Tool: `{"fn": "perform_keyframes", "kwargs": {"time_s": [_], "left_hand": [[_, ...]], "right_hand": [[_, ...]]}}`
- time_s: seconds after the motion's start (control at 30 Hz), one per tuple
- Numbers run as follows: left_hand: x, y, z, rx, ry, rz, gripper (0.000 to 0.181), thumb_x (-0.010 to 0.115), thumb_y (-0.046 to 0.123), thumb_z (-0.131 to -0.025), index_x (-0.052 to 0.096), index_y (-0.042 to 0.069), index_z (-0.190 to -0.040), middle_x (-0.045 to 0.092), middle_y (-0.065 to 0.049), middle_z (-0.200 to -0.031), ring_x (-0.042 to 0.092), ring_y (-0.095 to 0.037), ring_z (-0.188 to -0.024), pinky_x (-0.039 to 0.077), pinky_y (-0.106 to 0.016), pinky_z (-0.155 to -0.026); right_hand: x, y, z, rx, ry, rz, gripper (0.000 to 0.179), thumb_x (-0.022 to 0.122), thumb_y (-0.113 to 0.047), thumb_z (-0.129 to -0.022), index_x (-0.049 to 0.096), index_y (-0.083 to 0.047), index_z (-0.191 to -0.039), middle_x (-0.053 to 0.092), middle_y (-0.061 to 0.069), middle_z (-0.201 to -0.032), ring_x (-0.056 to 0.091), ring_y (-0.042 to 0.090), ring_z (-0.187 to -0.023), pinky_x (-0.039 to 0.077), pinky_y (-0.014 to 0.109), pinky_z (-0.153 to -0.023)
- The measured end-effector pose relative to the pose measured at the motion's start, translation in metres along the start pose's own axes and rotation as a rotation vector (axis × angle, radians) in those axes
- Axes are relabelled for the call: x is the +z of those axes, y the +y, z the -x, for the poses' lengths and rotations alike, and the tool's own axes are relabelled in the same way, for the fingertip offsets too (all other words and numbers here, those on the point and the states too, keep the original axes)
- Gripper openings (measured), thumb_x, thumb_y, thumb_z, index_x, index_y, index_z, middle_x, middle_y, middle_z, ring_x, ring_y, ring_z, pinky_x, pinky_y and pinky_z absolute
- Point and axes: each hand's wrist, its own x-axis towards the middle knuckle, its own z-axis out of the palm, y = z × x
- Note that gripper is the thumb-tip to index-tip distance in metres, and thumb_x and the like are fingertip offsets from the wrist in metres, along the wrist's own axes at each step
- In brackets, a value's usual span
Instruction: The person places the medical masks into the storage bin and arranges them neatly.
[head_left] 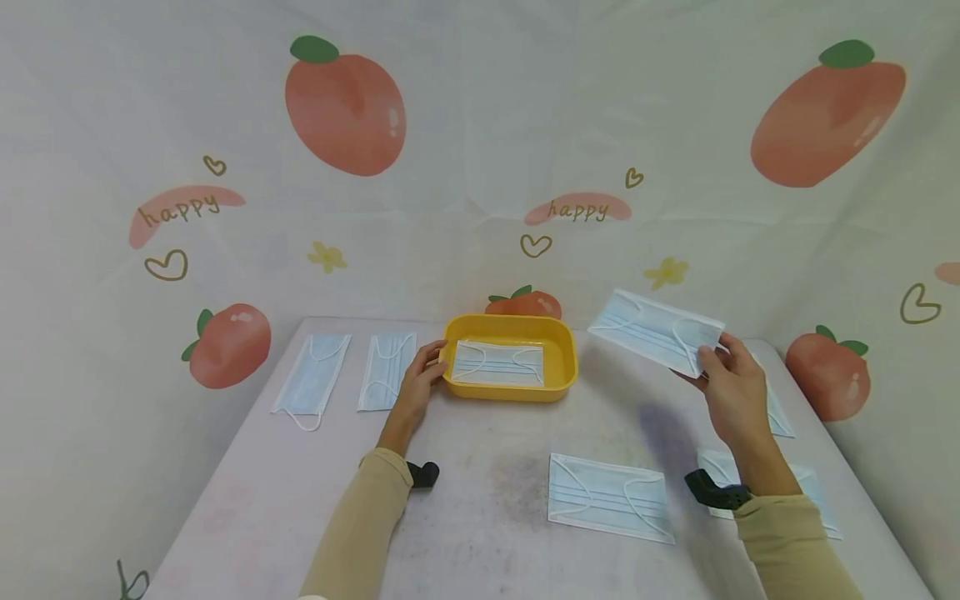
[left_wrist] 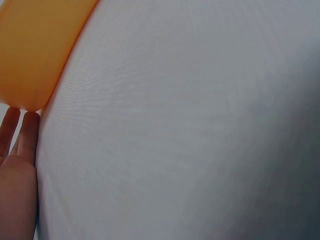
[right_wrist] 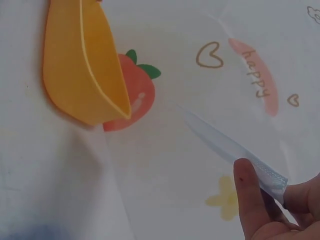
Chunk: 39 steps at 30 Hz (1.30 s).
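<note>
My right hand (head_left: 738, 398) pinches a pale blue pleated face mask (head_left: 651, 330) by its right end, thumb on top, raised off the table. In the right wrist view the mask (right_wrist: 220, 142) appears almost edge-on. My left hand (head_left: 418, 385) touches the left side of a yellow plastic tray (head_left: 510, 394), and the left wrist view shows extended fingers (left_wrist: 30, 135) against its wall. Inside the tray lies one face mask (head_left: 498, 364), flat with its white ear loops on top.
Two upright-laid masks, an outer mask (head_left: 311, 375) and an inner mask (head_left: 381, 367), lie left of the tray. Another mask (head_left: 609, 497) lies at the front. Two more, a lower mask (head_left: 821, 500) and a far-right mask (head_left: 778, 412), are partly behind my right arm. A printed curtain (head_left: 465, 125) hangs behind.
</note>
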Motion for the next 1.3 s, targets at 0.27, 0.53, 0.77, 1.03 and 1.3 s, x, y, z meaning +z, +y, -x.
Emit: {"fn": "perform_keyframes", "kwargs": {"time_s": [0.27,0.53,0.77,1.03,1.3], "left_hand": [[-0.001,0.001,-0.001,-0.017,-0.022,0.033,0.046,0.05,0.02,-0.104,0.048,0.02,-0.15,0.043,-0.011,-0.156,0.046,-0.031,-0.138,0.038,-0.049,-0.121],[-0.003,0.021,0.006,-0.052,-0.068,0.007,0.049,0.047,0.014,-0.106,0.041,0.01,-0.155,0.039,-0.017,-0.159,0.045,-0.033,-0.14,0.038,-0.049,-0.121],[-0.001,0.015,0.006,-0.035,-0.033,0.018,0.047,0.048,0.016,-0.105,0.046,0.014,-0.151,0.042,-0.015,-0.156,0.046,-0.033,-0.139,0.037,-0.051,-0.121],[-0.002,-0.002,0.0,0.004,-0.002,0.01,0.045,0.05,0.023,-0.103,0.05,0.022,-0.147,0.045,-0.009,-0.153,0.047,-0.03,-0.137,0.038,-0.051,-0.12],[-0.001,-0.001,0.0,0.004,0.003,-0.007,0.045,0.05,0.023,-0.102,0.05,0.023,-0.147,0.045,-0.009,-0.154,0.048,-0.031,-0.137,0.039,-0.051,-0.12]], "right_hand": [[0.01,-0.013,0.002,-0.021,-0.056,0.007,0.056,0.047,-0.021,-0.108,0.03,-0.012,-0.16,0.039,0.021,-0.15,0.063,0.003,-0.104,0.058,0.015,-0.079],[0.018,-0.025,0.0,0.023,-0.148,-0.047,0.06,0.05,-0.027,-0.107,0.028,-0.017,-0.162,0.029,0.02,-0.162,0.065,0.001,-0.105,0.058,0.019,-0.085],[0.027,-0.028,-0.003,-0.004,-0.229,-0.123,0.058,0.048,-0.022,-0.108,0.027,-0.011,-0.161,0.045,0.004,-0.146,0.069,0.0,-0.104,0.059,0.019,-0.084],[0.052,-0.032,-0.013,0.01,-0.266,-0.027,0.055,0.044,-0.02,-0.109,0.027,-0.009,-0.161,0.048,0.009,-0.145,0.066,0.004,-0.107,0.059,0.021,-0.086],[0.078,-0.026,-0.025,0.069,-0.288,0.061,0.053,0.038,-0.021,-0.111,0.027,-0.017,-0.162,0.034,0.015,-0.163,0.06,0.023,-0.126,0.056,0.029,-0.096]]}}
